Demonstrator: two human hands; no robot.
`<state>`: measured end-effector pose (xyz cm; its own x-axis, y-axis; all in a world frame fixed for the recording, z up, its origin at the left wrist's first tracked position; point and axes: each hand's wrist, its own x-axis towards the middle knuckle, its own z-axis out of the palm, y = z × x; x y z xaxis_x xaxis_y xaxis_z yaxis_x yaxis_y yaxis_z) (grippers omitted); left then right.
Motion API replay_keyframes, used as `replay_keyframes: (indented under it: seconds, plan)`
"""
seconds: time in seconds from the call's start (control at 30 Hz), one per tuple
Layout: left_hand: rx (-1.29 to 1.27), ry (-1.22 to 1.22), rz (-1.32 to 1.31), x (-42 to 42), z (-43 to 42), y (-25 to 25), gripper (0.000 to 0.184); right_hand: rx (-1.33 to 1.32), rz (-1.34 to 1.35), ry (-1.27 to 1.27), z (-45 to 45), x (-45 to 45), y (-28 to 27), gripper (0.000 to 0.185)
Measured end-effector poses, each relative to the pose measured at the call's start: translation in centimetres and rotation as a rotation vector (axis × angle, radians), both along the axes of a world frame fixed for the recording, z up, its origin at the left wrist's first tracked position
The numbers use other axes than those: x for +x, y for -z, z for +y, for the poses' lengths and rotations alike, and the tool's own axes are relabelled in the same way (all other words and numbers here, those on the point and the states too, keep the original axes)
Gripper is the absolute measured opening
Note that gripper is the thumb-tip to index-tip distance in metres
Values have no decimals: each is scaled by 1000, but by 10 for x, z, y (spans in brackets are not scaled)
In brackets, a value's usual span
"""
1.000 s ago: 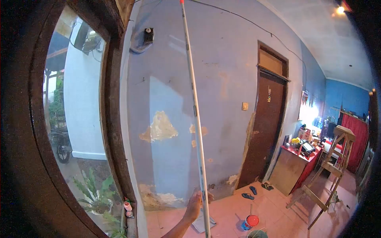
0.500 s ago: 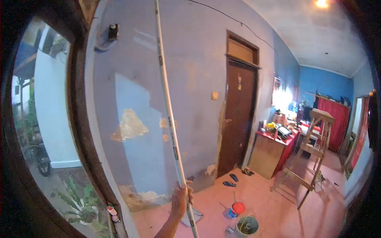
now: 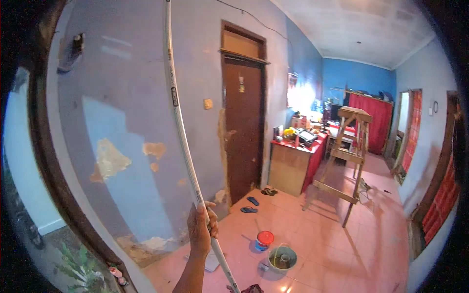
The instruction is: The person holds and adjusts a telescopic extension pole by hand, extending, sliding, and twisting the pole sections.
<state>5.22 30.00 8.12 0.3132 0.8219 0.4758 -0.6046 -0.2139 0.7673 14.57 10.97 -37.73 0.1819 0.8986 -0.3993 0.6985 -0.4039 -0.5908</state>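
Note:
My left hand is wrapped round a long white pipe with dark printed marks. The pipe stands nearly upright, leaning a little left, and its top runs out of the frame. Its lower part passes the bottom edge beside a dark maroon patch I cannot make out. My right hand is out of view. On the floor to the right of my hand are a small blue bucket with a red lid and a grey pail with a thin handle. Behind my wrist lies a pale flat piece, partly hidden.
A patchy lilac wall with peeling spots is on the left, beside a doorway frame. Further back are a brown door, sandals, a cluttered red-topped cabinet and a wooden stepladder. Pink tiles cover the floor.
The view has turned right, so the wall, door and buckets sit further left. My left hand stays closed round the pipe and appears higher in the picture.

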Motion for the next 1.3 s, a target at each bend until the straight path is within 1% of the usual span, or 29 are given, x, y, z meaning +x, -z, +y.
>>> replay_keyframes:
  seconds: [0.03,0.07,0.1,0.13,0.2,0.23,0.27,0.33,0.4,0.47,0.5,0.53,0.57,0.6,0.63,0.7,0.77,0.83,0.87,0.93,0.97,1.03,1.07,1.13,1.17,1.2,1.23,1.27,1.3]
  plan:
    - [-14,-1,-7,8,-6,-3,42,-117,62,4,2,9,10,87]
    - [-26,4,-13,17,-10,-2,42,-121,73,11,-5,14,13,81]
    - [44,17,-23,28,-8,7,41,-65,59,48,-15,21,15,74]
    - [43,67,-17,39,-13,10,41,6,32,91,-25,26,16,68]
    - [0,61,27,59,-26,14,41,123,-22,200,-50,40,19,55]
    - [-2,102,48,67,-27,20,46,172,-46,257,-62,44,21,49]
    - [-5,159,49,76,-26,27,46,217,-75,315,-74,48,22,44]
    - [13,253,-38,96,-24,35,47,308,-142,434,-99,55,27,34]
    - [3,323,-37,110,-28,34,46,383,-233,568,-127,60,39,29]
    - [30,411,-92,126,-34,35,47,242,-87,795,-147,58,0,33]
    - [-57,435,-83,138,-32,43,47,104,76,956,-156,51,-21,38]
    - [-67,489,-76,145,-35,46,47,98,78,1011,-166,44,-9,38]
    - [-70,511,-78,151,-37,50,47,159,52,1117,-180,40,36,38]
    - [-74,531,-81,157,-39,54,47,219,20,1219,-190,32,60,37]
    - [-103,598,-65,163,-39,63,46,41,-60,1242,-185,9,16,36]
    - [-116,651,-52,164,-49,70,46,8,-101,1313,-185,-22,14,35]
    - [-125,693,-43,167,-54,80,45,-23,-144,1371,-185,-48,22,33]
    - [-90,735,-11,170,-57,95,46,95,-258,1224,-186,-69,38,30]
    - [-102,764,-5,171,-58,101,46,79,-258,1252,-185,-76,56,30]
    - [-144,858,3,173,-57,115,41,404,138,1591,-182,-84,93,28]
    - [-152,873,14,172,-58,117,41,394,141,1608,-179,-89,87,28]
    - [-188,889,78,173,-63,119,30,87,-183,1342,-176,-88,69,28]
    - [-192,902,84,176,-66,124,30,80,-181,1355,-172,-88,57,28]
    - [-43,893,-25,183,-74,134,20,148,-44,1565,-162,-92,31,28]
    - [-4,879,54,185,-75,139,19,145,-50,1578,-164,-93,20,28]
    - [-5,891,53,187,-75,142,19,119,-71,1574,-163,-94,10,28]
    - [58,845,99,190,-76,144,19,95,-91,1569,-162,-95,6,28]
    - [123,797,145,193,-77,145,18,97,-90,1581,-166,-95,12,28]
    - [126,809,145,194,-78,145,18,85,-95,1617,-170,-98,18,27]
